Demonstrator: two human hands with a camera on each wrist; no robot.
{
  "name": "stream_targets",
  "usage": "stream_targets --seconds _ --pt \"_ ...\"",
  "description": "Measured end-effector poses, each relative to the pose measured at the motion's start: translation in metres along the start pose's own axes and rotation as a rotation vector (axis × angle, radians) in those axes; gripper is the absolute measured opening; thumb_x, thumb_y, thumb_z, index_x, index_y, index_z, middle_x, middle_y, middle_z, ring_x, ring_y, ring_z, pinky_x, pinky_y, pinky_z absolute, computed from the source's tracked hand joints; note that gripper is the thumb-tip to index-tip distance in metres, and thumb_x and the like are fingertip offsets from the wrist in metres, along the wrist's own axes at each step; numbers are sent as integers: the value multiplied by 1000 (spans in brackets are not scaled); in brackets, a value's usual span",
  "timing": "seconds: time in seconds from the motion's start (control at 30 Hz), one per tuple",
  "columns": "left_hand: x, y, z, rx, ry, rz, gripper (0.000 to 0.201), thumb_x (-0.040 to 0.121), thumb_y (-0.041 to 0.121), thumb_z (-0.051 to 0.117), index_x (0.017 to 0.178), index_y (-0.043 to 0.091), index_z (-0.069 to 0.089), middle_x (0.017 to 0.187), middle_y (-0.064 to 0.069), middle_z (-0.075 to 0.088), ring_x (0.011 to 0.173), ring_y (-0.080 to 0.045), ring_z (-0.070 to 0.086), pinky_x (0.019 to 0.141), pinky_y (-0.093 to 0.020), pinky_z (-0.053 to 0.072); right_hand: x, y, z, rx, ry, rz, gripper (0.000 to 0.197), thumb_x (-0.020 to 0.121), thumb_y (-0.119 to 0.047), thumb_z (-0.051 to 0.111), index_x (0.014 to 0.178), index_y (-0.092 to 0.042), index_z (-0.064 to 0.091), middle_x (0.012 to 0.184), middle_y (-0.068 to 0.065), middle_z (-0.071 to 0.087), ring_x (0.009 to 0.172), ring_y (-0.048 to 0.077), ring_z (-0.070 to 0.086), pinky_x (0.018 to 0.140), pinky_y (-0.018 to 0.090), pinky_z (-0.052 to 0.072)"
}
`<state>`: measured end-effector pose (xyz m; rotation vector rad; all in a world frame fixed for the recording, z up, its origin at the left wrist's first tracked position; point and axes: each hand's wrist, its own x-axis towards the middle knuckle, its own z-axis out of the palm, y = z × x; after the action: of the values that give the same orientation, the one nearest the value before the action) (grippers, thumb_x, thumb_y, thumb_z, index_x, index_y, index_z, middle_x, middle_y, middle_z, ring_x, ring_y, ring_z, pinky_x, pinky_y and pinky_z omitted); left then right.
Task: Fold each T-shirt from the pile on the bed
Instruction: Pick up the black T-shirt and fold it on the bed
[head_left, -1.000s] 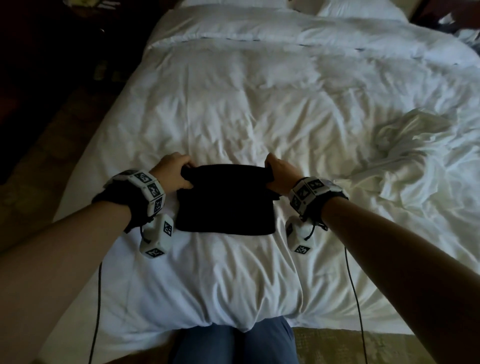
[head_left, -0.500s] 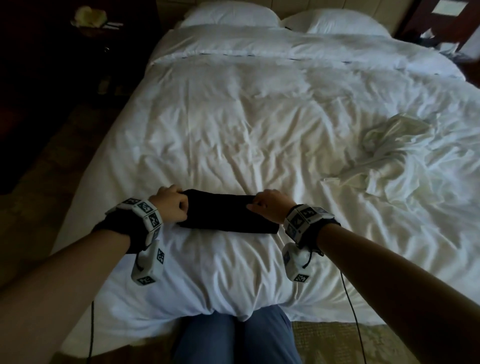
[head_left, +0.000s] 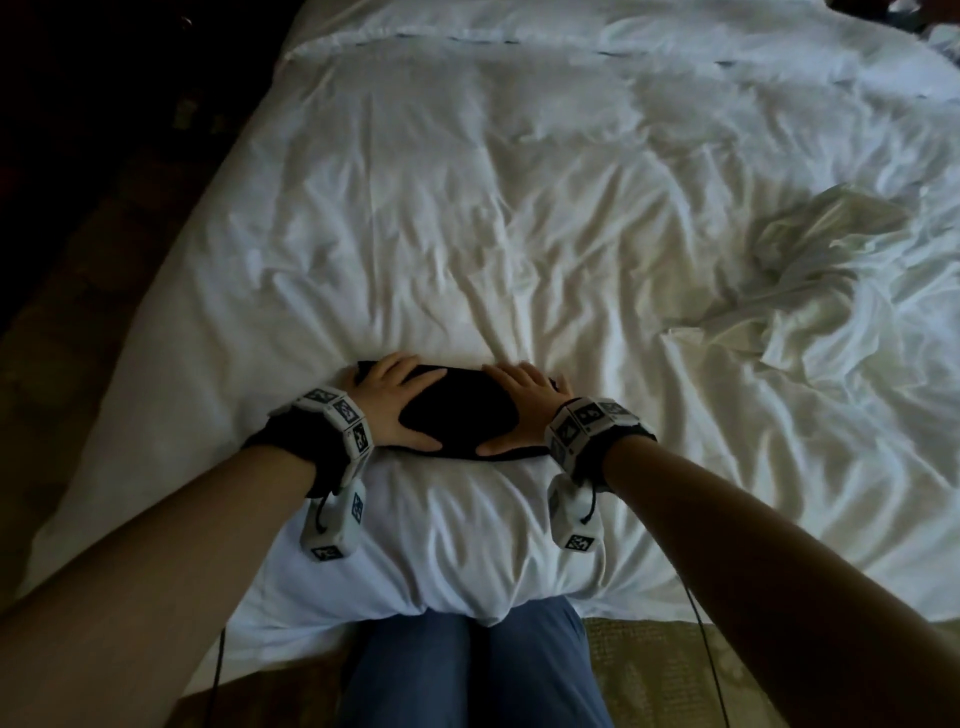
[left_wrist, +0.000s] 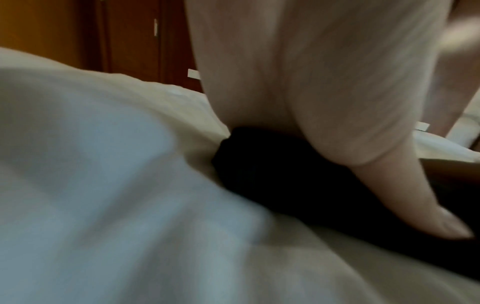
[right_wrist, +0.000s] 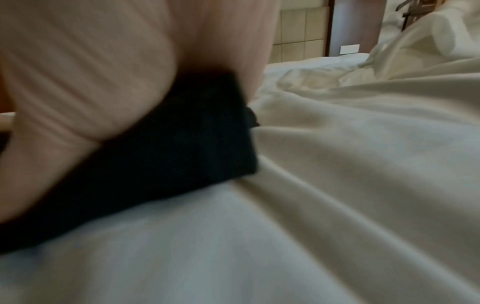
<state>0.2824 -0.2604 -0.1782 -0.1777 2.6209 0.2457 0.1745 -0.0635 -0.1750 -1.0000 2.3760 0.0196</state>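
A black T-shirt (head_left: 457, 410), folded into a small bundle, lies on the white duvet (head_left: 467, 234) near the foot of the bed. My left hand (head_left: 392, 402) lies flat on its left end with fingers spread. Flat on its right end presses my right hand (head_left: 522, 408). The left wrist view shows my left hand (left_wrist: 324, 102) pressing the dark T-shirt (left_wrist: 285, 174). In the right wrist view my right hand (right_wrist: 91, 72) covers the T-shirt (right_wrist: 168, 154). A crumpled white T-shirt pile (head_left: 831, 280) lies at the right of the bed.
The duvet's near edge (head_left: 467, 597) hangs over my legs in blue trousers (head_left: 467, 675). Dark floor (head_left: 78, 338) runs along the bed's left side. Wooden furniture (left_wrist: 116, 35) stands beyond the bed. Cables hang from both wrists.
Both hands gripped the far edge of the black T-shirt and folded it toward me. Now they have let go and lie flat, pressing on the smaller bundle.
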Motion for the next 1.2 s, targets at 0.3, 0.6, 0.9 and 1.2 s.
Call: stream_targets --seconds 0.3,0.6,0.9,1.2 --pt "-10 -29 8 -291 -15 -106 135 40 89 57 149 38 -4 158 0 -11 147 -27 1 118 -44 15 -5 2 -7 20 -60 21 107 71 -70 62 150 -34 -1 159 -9 2 147 22 0 111 63 -4" --pt "-24 -43 -2 -916 259 -254 53 86 33 67 134 18 49 129 -5 56 120 -22 52 100 -31 41 21 -45 -58 150 -162 31 61 87 -43 62 135 -10 46 137 9 48 126 28 45 99 34 36" --pt "-80 -53 -49 -1178 234 -500 61 80 34 73 131 9 48 130 -11 54 117 -30 55 102 -44 44 0 -90 -117 207 -403 27 52 77 -37 75 122 -15 61 115 5 66 105 25 62 94 37 49" --pt "-210 -69 -173 -1394 370 -561 36 98 43 39 114 11 48 111 -10 54 87 -18 58 66 -28 40 -71 -197 -265 376 -355 -143 49 82 -35 70 127 -18 59 122 4 63 111 25 60 102 42 44"
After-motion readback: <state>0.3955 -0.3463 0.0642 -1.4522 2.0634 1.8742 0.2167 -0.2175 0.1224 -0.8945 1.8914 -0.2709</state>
